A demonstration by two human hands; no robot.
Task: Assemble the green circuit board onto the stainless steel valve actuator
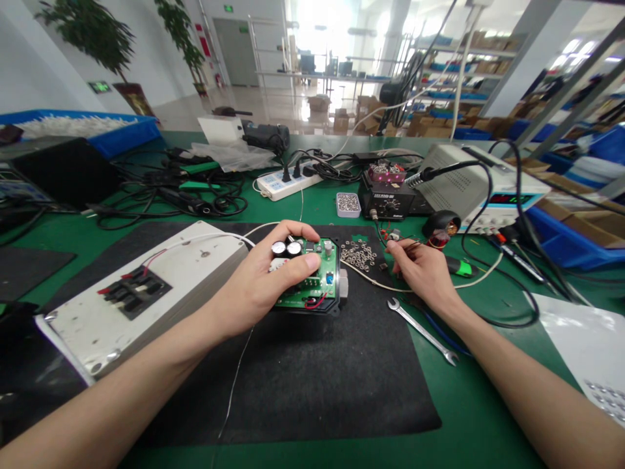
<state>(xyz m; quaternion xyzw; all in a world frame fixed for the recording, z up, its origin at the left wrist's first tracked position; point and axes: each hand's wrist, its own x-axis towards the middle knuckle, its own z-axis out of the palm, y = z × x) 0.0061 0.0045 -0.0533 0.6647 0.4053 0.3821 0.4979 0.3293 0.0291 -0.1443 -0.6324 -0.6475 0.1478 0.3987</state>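
My left hand [266,277] is closed over a green circuit board [319,277] seated in a black housing on a black mat [303,384]. Its thumb lies across the board beside two silver capacitors [286,247]. My right hand [422,270] rests on the mat to the right, fingers pinched on a thin tool or part that is too small to name. A pile of small silver nuts [359,254] lies between the two hands. A white wire runs under my right hand.
A white metal box [146,293] lies left of the board. A wrench [422,331] lies below my right hand. Behind are a soldering station [390,198], a power supply [481,185], a power strip [286,182], tangled cables and blue bins [566,244].
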